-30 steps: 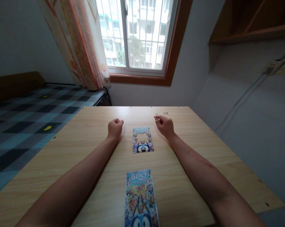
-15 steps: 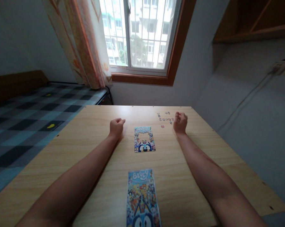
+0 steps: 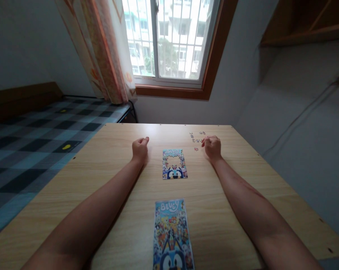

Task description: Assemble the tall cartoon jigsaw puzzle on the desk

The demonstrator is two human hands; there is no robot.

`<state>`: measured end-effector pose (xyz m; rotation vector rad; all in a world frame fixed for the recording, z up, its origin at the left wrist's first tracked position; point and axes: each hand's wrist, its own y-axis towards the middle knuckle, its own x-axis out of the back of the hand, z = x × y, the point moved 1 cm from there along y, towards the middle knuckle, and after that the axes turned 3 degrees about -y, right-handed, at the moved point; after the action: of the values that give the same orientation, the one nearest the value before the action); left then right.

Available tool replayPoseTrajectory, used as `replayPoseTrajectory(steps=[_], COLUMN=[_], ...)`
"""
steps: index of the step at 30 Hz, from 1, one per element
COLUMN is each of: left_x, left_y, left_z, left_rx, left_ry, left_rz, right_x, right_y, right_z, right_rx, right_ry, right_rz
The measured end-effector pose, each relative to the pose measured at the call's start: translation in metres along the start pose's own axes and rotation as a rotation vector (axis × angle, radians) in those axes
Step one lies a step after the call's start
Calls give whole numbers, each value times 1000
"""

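A partly assembled jigsaw puzzle (image 3: pixel 175 174) lies flat between my hands, with a gap in its middle that shows bare wood. To its left, my left hand (image 3: pixel 140 148) rests on the table in a loose fist, and nothing shows in it. On the right, my right hand (image 3: pixel 212 147) is closed with bent fingers at the loose puzzle pieces (image 3: pixel 197 141), covering some of them. Whatever its fingertips hold is hidden. One loose puzzle piece (image 3: pixel 196 149) lies apart, just left of that hand. Nearest me is a printed picture sheet (image 3: pixel 172 234) marked "Bluey".
The light wooden table (image 3: pixel 124 210) reaches toward the window (image 3: pixel 177 45). At the left stands a bed (image 3: pixel 45 138) with a checked cover, below a patterned curtain (image 3: pixel 102 48). A wooden shelf (image 3: pixel 307 37) hangs at the upper right, with a cable (image 3: pixel 299 112) on the wall.
My right hand has turned and moved slightly left over the loose pieces, covering some that showed before. My left hand stays in its place, closed. The whole view has shifted a little.
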<state>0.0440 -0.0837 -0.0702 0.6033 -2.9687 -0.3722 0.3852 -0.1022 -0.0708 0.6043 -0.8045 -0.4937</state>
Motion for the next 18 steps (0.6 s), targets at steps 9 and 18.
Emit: replayPoseTrajectory(steps=[9,18], left_x=[-4,-5], left_y=[2,1], left_z=[5,-3], left_rx=[-22,-106], left_ry=[-24,228], left_rz=[-30,-52], right_x=[-1,-8], right_y=[-2,-3], right_z=[-4,-1], right_rx=[-13,49], right_ry=[-185,-437], right_rz=[-9,130])
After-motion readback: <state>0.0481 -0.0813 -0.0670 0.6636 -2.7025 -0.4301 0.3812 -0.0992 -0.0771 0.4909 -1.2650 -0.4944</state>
